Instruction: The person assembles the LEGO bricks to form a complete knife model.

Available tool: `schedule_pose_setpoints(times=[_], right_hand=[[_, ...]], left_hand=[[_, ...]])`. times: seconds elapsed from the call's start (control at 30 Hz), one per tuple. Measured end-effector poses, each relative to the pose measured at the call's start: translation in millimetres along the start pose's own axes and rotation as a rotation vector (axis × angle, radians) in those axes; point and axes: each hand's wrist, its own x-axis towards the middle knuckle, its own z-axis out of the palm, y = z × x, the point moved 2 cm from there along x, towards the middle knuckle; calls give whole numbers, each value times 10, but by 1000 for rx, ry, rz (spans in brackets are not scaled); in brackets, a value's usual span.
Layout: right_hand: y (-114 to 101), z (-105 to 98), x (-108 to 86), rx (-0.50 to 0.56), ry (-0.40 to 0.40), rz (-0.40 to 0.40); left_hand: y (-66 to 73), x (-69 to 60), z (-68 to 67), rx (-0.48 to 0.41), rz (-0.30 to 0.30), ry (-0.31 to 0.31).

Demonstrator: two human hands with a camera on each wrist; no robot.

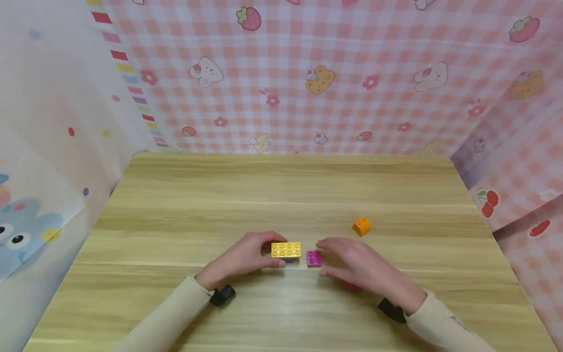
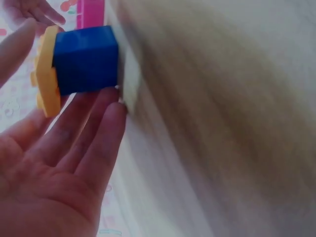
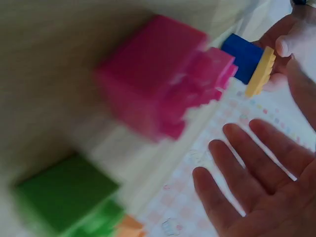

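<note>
A yellow plate with round studs [image 1: 286,250] sits on top of a blue brick [image 2: 86,60], overhanging it. Around this stack is my left hand [image 1: 250,254], its fingers nearly straight along the far side and its thumb on the near side; the left wrist view shows the thumb apart from the blocks. Just right of the stack stands a small magenta brick [image 1: 314,258]. My right hand [image 1: 358,261] hovers beside that brick with fingers extended, holding nothing. A second magenta brick [image 3: 153,74] lies mostly hidden under the right hand in the head view.
A green brick [image 3: 69,192] shows in the right wrist view and is hidden by the right hand in the head view. Farther back on the wooden table [image 1: 220,186] is an orange curved brick [image 1: 361,226]. Patterned cloth [image 1: 272,58] hangs behind the table.
</note>
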Motion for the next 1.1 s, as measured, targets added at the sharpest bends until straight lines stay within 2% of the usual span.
schedule_pose_setpoints(times=[0.17, 0.53, 0.83, 0.97, 1.1], right_hand=[[153, -34, -148, 52, -36, -17], [424, -114, -386, 50, -145, -23], [486, -53, -448, -22, -162, -152], [483, -24, -447, -63, -131, -200], [473, -27, -433, -59, -88, -197]], left_hand=[[24, 22, 25, 10, -10, 17], [-9, 38, 40, 6, -15, 38], [-11, 14, 42, -22, 8, 49], [-7, 15, 52, -26, 6, 51], [-6, 16, 56, -10, 0, 58]])
